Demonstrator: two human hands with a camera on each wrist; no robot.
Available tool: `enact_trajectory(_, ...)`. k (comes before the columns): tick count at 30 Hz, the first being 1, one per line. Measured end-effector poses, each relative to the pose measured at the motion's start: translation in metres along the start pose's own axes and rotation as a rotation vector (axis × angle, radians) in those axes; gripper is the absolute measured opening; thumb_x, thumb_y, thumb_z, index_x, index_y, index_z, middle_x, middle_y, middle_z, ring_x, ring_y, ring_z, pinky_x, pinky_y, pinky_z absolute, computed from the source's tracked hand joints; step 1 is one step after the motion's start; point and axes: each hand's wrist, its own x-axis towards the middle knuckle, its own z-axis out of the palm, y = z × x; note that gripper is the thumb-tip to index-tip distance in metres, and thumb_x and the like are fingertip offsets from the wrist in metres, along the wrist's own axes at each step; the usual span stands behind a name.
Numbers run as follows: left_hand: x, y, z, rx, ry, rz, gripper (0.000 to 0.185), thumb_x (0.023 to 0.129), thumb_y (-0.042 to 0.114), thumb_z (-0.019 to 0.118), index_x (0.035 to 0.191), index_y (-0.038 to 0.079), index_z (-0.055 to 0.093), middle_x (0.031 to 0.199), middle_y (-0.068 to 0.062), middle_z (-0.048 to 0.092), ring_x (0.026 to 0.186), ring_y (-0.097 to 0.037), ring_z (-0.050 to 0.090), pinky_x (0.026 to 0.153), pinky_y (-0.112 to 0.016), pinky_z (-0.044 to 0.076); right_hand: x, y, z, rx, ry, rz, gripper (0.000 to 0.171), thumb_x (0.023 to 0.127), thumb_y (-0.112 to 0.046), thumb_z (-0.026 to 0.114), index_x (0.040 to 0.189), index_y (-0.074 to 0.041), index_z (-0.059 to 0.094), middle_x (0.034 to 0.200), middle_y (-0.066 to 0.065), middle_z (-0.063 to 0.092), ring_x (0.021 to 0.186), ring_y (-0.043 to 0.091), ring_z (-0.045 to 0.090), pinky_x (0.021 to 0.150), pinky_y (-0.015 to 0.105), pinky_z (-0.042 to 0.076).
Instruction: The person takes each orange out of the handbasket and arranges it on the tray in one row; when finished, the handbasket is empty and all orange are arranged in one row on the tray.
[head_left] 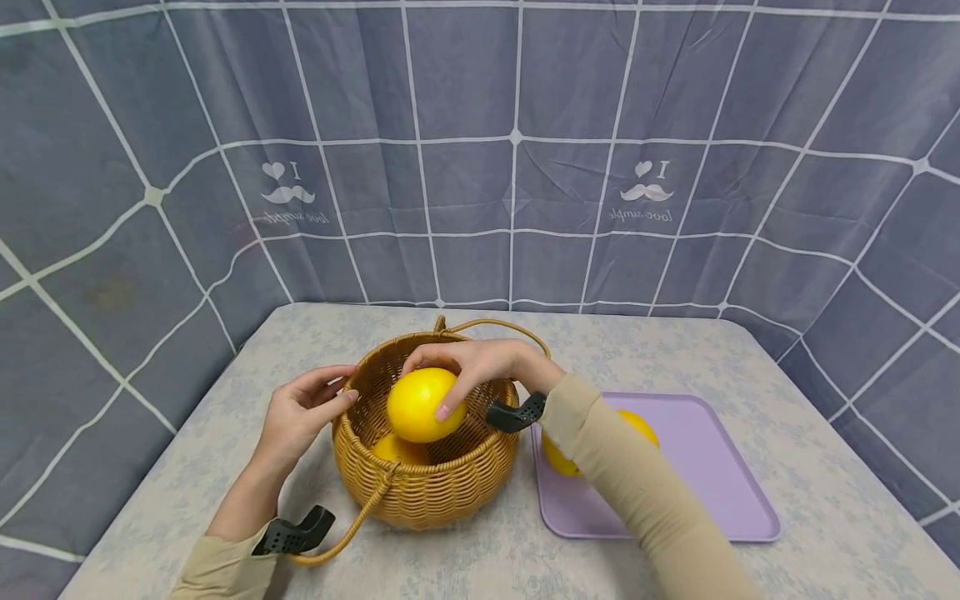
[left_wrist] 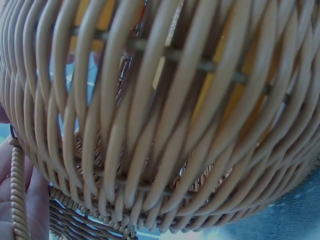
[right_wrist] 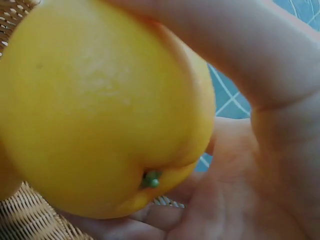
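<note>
— At the near edge of the table (head_left: 480,550): lying curled beside the left wrist, the loose end of a basket handle (head_left: 352,525).

— Just beyond, then?

— Resting against the left rim of the wicker basket (head_left: 427,492), the left hand (head_left: 300,412), fingers nearly straight and relaxed, gripping nothing.

— And over the basket?

— Holding a yellow fruit (head_left: 423,404) above the opening, the right hand (head_left: 480,367), fingers and thumb curled round it. Showing a green stem nub in the right wrist view. Lying beneath, inside the basket, a second yellow fruit (head_left: 397,450).

— Off to the right?

— Sitting beside the basket, a purple tray (head_left: 720,483), carrying another yellow fruit (head_left: 558,462) partly hidden by the sleeve (head_left: 637,483).

— Farthest back?

— Hanging behind everything, a grey checked cloth (head_left: 480,125).
</note>
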Motion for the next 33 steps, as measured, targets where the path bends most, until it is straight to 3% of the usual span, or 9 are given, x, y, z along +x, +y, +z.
enact_trajectory(11, 0.001, -0.003, -0.001, 0.049, 0.001, -0.011, 0.032, 0.086, 0.007, 0.068, 0.116, -0.002, 0.063, 0.117, -0.008, 0.06, 0.108, 0.0, 0.057, 0.088, -0.02, 0.05, -0.022, -0.012, 0.002, -0.019, 0.158, -0.003, 0.066, 0.078, -0.018, 0.074, 0.136, -0.019, 0.043, 0.127, 0.002, 0.05, 0.109, 0.023, 0.053, 0.092, 0.037, 0.05)
enact_trajectory(19, 0.0, -0.005, -0.002, 0.028, 0.0, -0.006, 0.03, 0.086, 0.006, 0.069, 0.115, 0.0, 0.064, 0.116, -0.005, 0.061, 0.108, 0.0, 0.057, 0.088, -0.02, 0.051, -0.042, -0.018, 0.0, -0.046, 0.32, -0.057, 0.063, 0.079, -0.012, 0.073, 0.134, -0.011, 0.044, 0.128, 0.006, 0.049, 0.109, 0.024, 0.051, 0.092, 0.038, 0.05)
enact_trajectory(27, 0.0, -0.006, -0.001, 0.035, 0.001, -0.003, 0.03, 0.086, 0.006, 0.069, 0.115, 0.002, 0.064, 0.117, -0.007, 0.061, 0.108, -0.001, 0.057, 0.089, -0.021, 0.051, -0.068, -0.024, 0.005, -0.048, 0.487, 0.047, 0.064, 0.079, -0.021, 0.075, 0.133, -0.023, 0.042, 0.128, 0.006, 0.048, 0.104, 0.027, 0.053, 0.08, 0.039, 0.056)
enact_trajectory(33, -0.001, -0.006, -0.002, 0.039, 0.003, 0.0, 0.031, 0.085, 0.006, 0.069, 0.115, 0.0, 0.064, 0.116, -0.006, 0.061, 0.108, -0.001, 0.057, 0.088, -0.021, 0.051, -0.088, -0.027, 0.01, -0.09, 0.584, 0.042, 0.064, 0.081, -0.022, 0.073, 0.135, -0.024, 0.04, 0.128, 0.009, 0.048, 0.103, 0.028, 0.055, 0.081, 0.04, 0.055)
